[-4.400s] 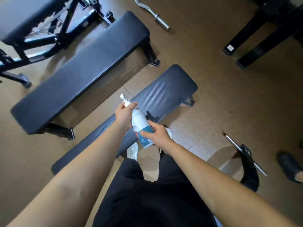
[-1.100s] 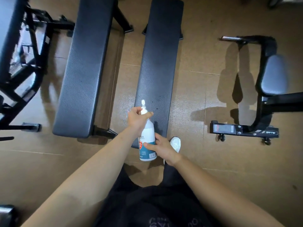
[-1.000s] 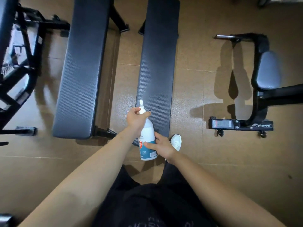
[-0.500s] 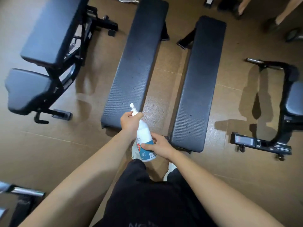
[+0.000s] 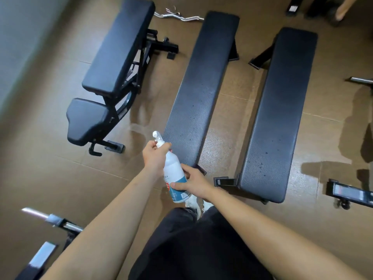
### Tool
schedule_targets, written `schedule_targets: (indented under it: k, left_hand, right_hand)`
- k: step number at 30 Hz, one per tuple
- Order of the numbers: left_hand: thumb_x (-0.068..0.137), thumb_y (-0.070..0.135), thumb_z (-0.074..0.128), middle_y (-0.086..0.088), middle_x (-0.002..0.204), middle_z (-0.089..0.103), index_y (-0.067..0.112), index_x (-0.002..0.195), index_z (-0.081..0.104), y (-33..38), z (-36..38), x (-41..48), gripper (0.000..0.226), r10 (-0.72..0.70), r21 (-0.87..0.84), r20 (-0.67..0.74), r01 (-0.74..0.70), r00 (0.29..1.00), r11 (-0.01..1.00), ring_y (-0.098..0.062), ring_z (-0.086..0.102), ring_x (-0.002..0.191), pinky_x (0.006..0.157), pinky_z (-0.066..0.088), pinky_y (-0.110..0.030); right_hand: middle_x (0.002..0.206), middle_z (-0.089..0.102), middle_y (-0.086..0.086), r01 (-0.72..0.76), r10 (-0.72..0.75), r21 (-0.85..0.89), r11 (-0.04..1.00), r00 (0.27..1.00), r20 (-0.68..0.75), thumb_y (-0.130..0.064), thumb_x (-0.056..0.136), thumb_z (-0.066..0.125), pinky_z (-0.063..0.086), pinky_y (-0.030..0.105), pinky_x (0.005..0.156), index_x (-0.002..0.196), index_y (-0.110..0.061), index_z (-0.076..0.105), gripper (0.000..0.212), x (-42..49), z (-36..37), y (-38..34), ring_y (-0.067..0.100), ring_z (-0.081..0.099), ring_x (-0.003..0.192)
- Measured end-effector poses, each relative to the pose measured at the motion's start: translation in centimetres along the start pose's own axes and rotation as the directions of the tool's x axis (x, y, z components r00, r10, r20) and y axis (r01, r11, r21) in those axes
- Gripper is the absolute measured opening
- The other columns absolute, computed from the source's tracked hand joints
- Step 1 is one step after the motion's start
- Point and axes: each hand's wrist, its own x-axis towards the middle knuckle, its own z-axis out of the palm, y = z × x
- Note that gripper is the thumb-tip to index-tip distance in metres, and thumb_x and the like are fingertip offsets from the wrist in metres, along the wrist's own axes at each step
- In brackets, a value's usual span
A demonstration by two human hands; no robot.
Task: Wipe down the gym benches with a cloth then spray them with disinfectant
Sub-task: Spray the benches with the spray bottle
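A white spray bottle (image 5: 174,170) with a blue and red label is held in both hands, tilted with its nozzle up and to the left. My left hand (image 5: 154,157) grips its neck at the trigger. My right hand (image 5: 192,183) holds its lower body. Two flat black benches lie side by side ahead: the middle bench (image 5: 198,83), whose near end is just beyond the nozzle, and the right bench (image 5: 280,110). Both show small dark droplets on their near halves. An adjustable black bench (image 5: 113,63) stands at the left. No cloth is in view.
A curl bar (image 5: 177,16) lies on the brown floor behind the benches. Black machine frames stand at the right edge (image 5: 351,194) and a barbell end (image 5: 50,218) at the lower left. A person's leg (image 5: 343,8) shows at the top right. A wall runs along the far left.
The view has swung left and back, so the adjustable bench now shows fully and both flat benches sit further right. Both hands keep the same hold on the bottle.
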Motion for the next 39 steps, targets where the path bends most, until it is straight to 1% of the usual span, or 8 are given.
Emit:
schedule_targets:
  k: [10, 15, 19, 25, 27, 32, 36, 39]
  left_hand:
    - [0.081, 0.010, 0.081, -0.006, 0.070, 0.064, 0.004, 0.095, 0.066, 4.1, 0.2, 4.1, 0.021, 0.049, 0.146, 0.196, -0.078, 0.979, 0.986, -0.019, 0.059, 0.061, 0.055, 0.051, -0.027]
    - [0.085, 0.021, 0.085, 0.000, 0.088, 0.069, 0.010, 0.112, 0.065, 6.7, -2.1, 8.6, 0.036, 0.060, 0.119, 0.434, -0.123, 0.899, 0.985, -0.009, 0.069, 0.076, 0.064, 0.056, -0.024]
    - [0.092, 0.034, 0.076, 0.004, 0.147, 0.053, 0.018, 0.153, 0.044, 8.3, -7.5, 12.9, 0.070, -0.015, 0.151, 0.610, -0.098, 0.792, 0.984, -0.016, 0.057, 0.129, 0.105, 0.050, -0.034]
    - [0.093, 0.039, 0.071, -0.003, 0.126, 0.072, 0.026, 0.135, 0.060, 8.8, -19.3, 15.3, 0.046, -0.170, 0.233, 0.811, -0.042, 0.560, 0.972, -0.020, 0.071, 0.112, 0.104, 0.054, -0.043]
    - [0.083, 0.040, 0.081, -0.002, 0.128, 0.070, 0.029, 0.140, 0.054, 8.6, -22.2, 16.0, 0.064, -0.121, 0.189, 0.855, -0.085, 0.503, 0.978, -0.021, 0.070, 0.116, 0.099, 0.057, -0.042]
    - [0.062, 0.039, 0.092, -0.004, 0.138, 0.062, 0.032, 0.149, 0.046, 9.8, -26.6, 17.4, 0.099, 0.020, 0.109, 0.814, -0.186, 0.581, 0.976, -0.027, 0.065, 0.124, 0.100, 0.058, -0.050]
    - [0.061, 0.045, 0.091, 0.004, 0.140, 0.060, 0.035, 0.148, 0.045, 10.9, -29.1, 18.7, 0.099, 0.047, 0.125, 0.783, -0.232, 0.620, 0.965, -0.020, 0.061, 0.128, 0.106, 0.054, -0.047]
    - [0.062, 0.049, 0.091, 0.008, 0.142, 0.057, 0.036, 0.148, 0.043, 11.8, -30.6, 20.0, 0.099, 0.052, 0.145, 0.750, -0.240, 0.659, 0.960, -0.015, 0.059, 0.130, 0.107, 0.054, -0.045]
  right_hand:
    - [0.126, 0.068, -0.006, 0.038, -0.020, 0.104, 0.994, 0.984, -0.176, -0.040, 0.075, 0.087, 0.056, 0.042, 0.100, 0.137, -0.028, 0.056, 0.070, 2.9, 2.7, -3.1, 0.011, 0.066, 0.113]
    - [0.106, 0.069, -0.013, 0.010, 0.047, 0.210, 0.978, 0.964, -0.263, -0.020, 0.086, 0.081, 0.054, 0.011, 0.068, 0.127, -0.026, 0.057, 0.048, 5.6, 5.8, -6.3, -0.003, 0.068, 0.087]
    - [0.117, 0.072, 0.003, 0.002, 0.143, 0.381, 0.925, 0.925, -0.352, -0.018, 0.091, 0.075, 0.057, 0.018, 0.075, 0.128, -0.021, 0.059, 0.040, 8.0, 10.3, -9.8, 0.008, 0.071, 0.096]
    - [0.119, 0.074, 0.011, 0.059, 0.236, 0.549, 0.834, 0.861, -0.450, -0.016, 0.091, 0.074, 0.051, 0.052, 0.105, 0.127, -0.014, 0.065, 0.037, 12.2, 17.6, -15.1, 0.034, 0.067, 0.116]
    - [0.120, 0.073, 0.015, 0.065, 0.249, 0.609, 0.791, 0.875, -0.416, -0.017, 0.095, 0.069, 0.048, 0.053, 0.103, 0.127, -0.009, 0.063, 0.034, 13.2, 19.3, -16.9, 0.035, 0.067, 0.112]
    - [0.109, 0.074, 0.001, 0.001, 0.247, 0.542, 0.840, 0.889, -0.385, -0.024, 0.097, 0.066, 0.057, 0.034, 0.085, 0.114, -0.019, 0.064, 0.018, 15.8, 21.2, -21.2, 0.014, 0.070, 0.094]
    - [0.132, 0.059, 0.000, 0.104, 0.165, 0.453, 0.885, 0.840, -0.516, -0.032, 0.094, 0.071, 0.056, 0.041, 0.095, 0.147, -0.021, 0.041, 0.063, 20.1, 19.5, -25.2, 0.015, 0.064, 0.107]
    - [0.135, 0.060, 0.007, 0.181, 0.103, 0.434, 0.883, 0.826, -0.555, -0.023, 0.092, 0.075, 0.057, 0.041, 0.097, 0.149, -0.018, 0.045, 0.065, 24.0, 18.9, -27.9, 0.018, 0.066, 0.109]
